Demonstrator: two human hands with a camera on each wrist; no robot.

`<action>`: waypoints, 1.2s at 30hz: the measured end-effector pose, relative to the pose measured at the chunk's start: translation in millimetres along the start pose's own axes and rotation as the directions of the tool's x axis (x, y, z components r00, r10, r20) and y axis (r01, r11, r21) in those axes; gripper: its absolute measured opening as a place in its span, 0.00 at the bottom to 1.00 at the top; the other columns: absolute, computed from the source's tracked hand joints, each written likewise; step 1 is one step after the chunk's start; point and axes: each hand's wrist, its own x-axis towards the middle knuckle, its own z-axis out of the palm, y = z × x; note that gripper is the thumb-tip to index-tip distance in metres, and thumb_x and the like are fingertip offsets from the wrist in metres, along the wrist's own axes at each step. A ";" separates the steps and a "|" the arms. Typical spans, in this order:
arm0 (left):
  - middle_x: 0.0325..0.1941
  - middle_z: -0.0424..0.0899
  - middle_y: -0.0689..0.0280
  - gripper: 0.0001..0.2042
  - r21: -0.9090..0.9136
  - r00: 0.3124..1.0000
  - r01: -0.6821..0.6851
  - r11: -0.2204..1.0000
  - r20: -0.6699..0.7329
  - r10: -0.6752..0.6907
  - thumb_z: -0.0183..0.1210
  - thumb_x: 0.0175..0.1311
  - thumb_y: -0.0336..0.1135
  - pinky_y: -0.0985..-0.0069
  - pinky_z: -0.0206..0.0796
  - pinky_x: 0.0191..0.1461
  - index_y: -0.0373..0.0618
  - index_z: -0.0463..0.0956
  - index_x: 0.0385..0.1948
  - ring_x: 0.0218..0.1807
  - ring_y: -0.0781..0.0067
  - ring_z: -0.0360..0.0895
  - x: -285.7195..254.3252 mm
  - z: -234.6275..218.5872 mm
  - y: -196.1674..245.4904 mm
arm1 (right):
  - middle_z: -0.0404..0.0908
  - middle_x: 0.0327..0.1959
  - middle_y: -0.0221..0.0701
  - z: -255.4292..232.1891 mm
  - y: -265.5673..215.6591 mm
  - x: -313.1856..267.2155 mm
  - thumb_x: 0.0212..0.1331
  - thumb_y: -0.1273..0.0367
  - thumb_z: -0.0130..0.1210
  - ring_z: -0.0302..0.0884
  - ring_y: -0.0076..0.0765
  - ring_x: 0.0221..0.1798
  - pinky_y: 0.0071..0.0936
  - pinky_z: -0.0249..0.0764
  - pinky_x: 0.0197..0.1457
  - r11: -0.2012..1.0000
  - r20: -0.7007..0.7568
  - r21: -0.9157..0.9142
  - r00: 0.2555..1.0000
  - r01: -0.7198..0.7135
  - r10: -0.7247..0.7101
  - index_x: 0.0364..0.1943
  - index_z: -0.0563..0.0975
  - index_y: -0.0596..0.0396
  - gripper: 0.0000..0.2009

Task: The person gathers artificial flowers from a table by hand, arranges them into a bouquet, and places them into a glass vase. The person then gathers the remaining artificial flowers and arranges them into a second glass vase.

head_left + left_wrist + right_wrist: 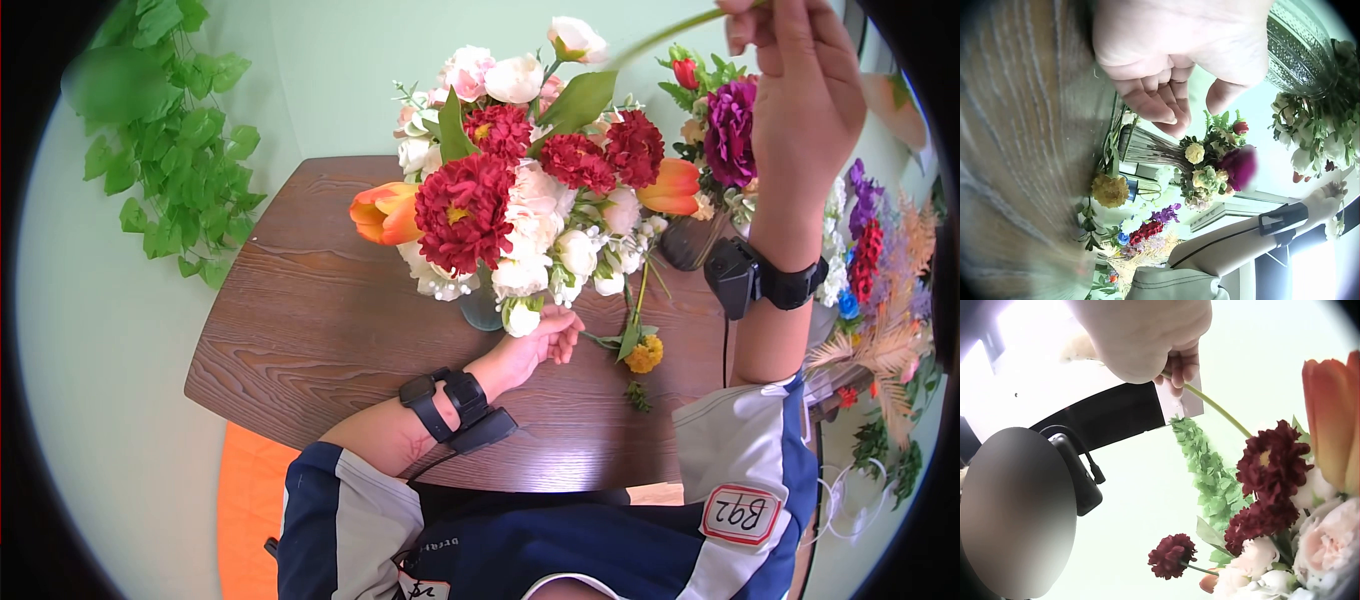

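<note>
My right hand [808, 100] is raised at the upper right, pinching a long green flower stem [665, 38]. Its free end slants down toward the top of the bouquet; in the right wrist view the stem [1219, 412] passes behind a dark red bloom. A pale bloom [1079, 349] shows behind the hand there. The bouquet of white, pink, dark red [465, 213] and orange flowers stands in a ribbed glass vase [1300, 47]. Low beside the vase, my left hand [535, 347] has its fingers loosely bent, with nothing in its grasp.
On the wooden table [300, 330], a yellow flower [641, 354] with a green stem lies right of the left hand. Behind it stands a second vase [690, 243] with a purple flower [731, 132]. More flowers [865, 250] crowd the right side; green vines [190, 140] hang on the left wall.
</note>
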 end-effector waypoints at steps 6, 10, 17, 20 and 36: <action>0.22 0.74 0.70 0.11 0.011 1.000 0.006 1.000 -0.005 -0.006 0.50 0.62 0.40 0.85 0.60 0.24 0.43 0.73 0.28 0.21 0.81 0.70 -0.1 0.2 1.2 | 0.73 0.25 0.32 0.7 -1.8 -0.3 0.66 0.70 0.37 0.65 0.17 0.23 0.11 0.62 0.28 1.000 0.032 0.016 0.999 0.018 -0.018 0.38 0.69 0.60 0.09; 0.22 0.74 0.70 0.11 0.013 1.000 0.006 1.000 -0.002 -0.006 0.50 0.62 0.40 0.85 0.60 0.24 0.43 0.73 0.28 0.21 0.81 0.70 0.5 -0.6 0.7 | 0.74 0.25 0.32 12.3 -3.8 -9.5 0.66 0.70 0.38 0.66 0.18 0.23 0.11 0.63 0.28 0.988 0.126 0.043 0.982 -0.146 0.139 0.38 0.69 0.59 0.09; 0.22 0.73 0.70 0.11 -0.004 1.000 0.005 1.000 -0.003 -0.005 0.50 0.61 0.40 0.85 0.60 0.24 0.43 0.73 0.28 0.21 0.82 0.69 0.4 -0.6 -1.0 | 0.74 0.25 0.32 7.8 -5.9 -1.9 0.66 0.70 0.38 0.66 0.17 0.22 0.11 0.63 0.24 0.991 0.078 -0.004 0.988 -0.137 0.136 0.38 0.70 0.60 0.09; 0.22 0.73 0.70 0.11 -0.004 1.000 0.000 1.000 -0.002 0.000 0.50 0.61 0.40 0.85 0.60 0.24 0.42 0.73 0.28 0.21 0.82 0.69 0.9 -1.7 -2.2 | 0.74 0.25 0.32 9.0 -3.7 -2.3 0.66 0.69 0.38 0.66 0.17 0.22 0.11 0.64 0.25 0.994 0.045 0.063 0.995 -0.094 0.091 0.38 0.70 0.60 0.10; 0.22 0.74 0.70 0.11 -0.007 1.000 0.002 1.000 -0.003 -0.002 0.50 0.61 0.40 0.85 0.61 0.24 0.42 0.73 0.28 0.20 0.81 0.70 1.9 -2.8 -2.2 | 0.74 0.25 0.32 21.6 -21.1 4.5 0.67 0.69 0.36 0.66 0.17 0.24 0.12 0.64 0.28 0.764 -0.340 -0.230 0.786 -0.603 0.517 0.39 0.69 0.60 0.10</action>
